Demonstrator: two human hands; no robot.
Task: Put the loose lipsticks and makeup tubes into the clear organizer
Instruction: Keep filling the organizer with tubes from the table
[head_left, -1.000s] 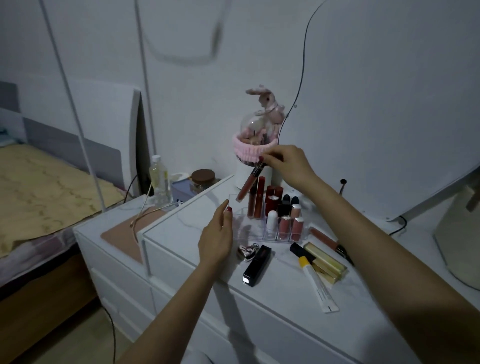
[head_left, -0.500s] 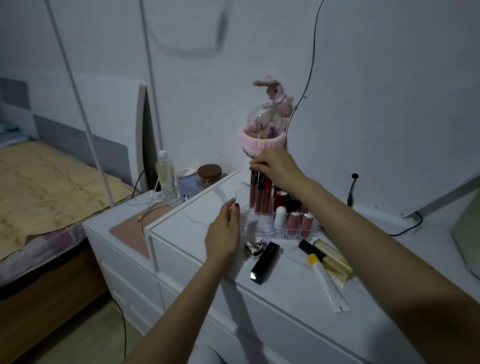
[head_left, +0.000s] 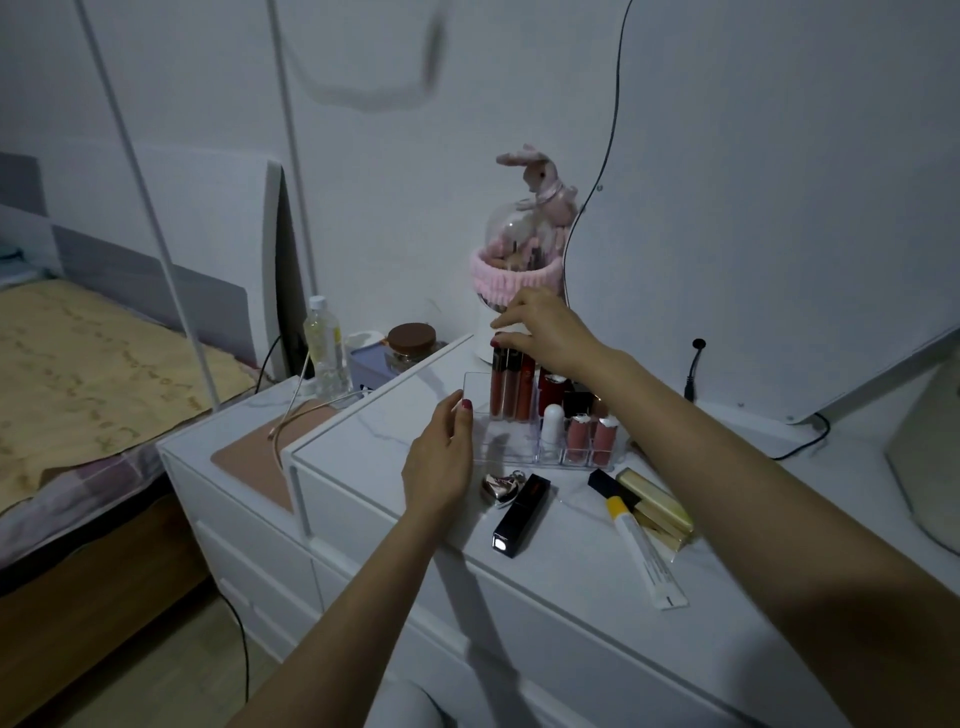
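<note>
From the head camera, the one view I have, my right hand (head_left: 545, 332) sits on top of the tall lip gloss tubes (head_left: 511, 384) standing in the back row of the clear organizer (head_left: 524, 447). Its fingers (head_left: 506, 340) are curled down over the caps; whether they pinch a cap or only press it I cannot tell. My left hand (head_left: 441, 462) rests against the organizer's left wall, fingers nearly straight, steadying the box rather than clasping it.

I judge this as the seating step: one gloss is being settled upright in its slot, long axis vertical, cap up. The organizer stands near the back of the white desk (head_left: 395, 525), and short lipsticks fill its front compartments.

Loose items remain on the desk in front. A black lipstick (head_left: 522, 512) lies flat just beside a small heart-shaped compact (head_left: 500, 486), its long axis running from near me up toward the organizer. A white tube with a yellow band (head_left: 641, 551) lies flat, pointing toward the near right, against some gold cases (head_left: 657, 506).

Next I would let go of the cap and reach for the black lipstick, turning it upright for a free slot.
</note>
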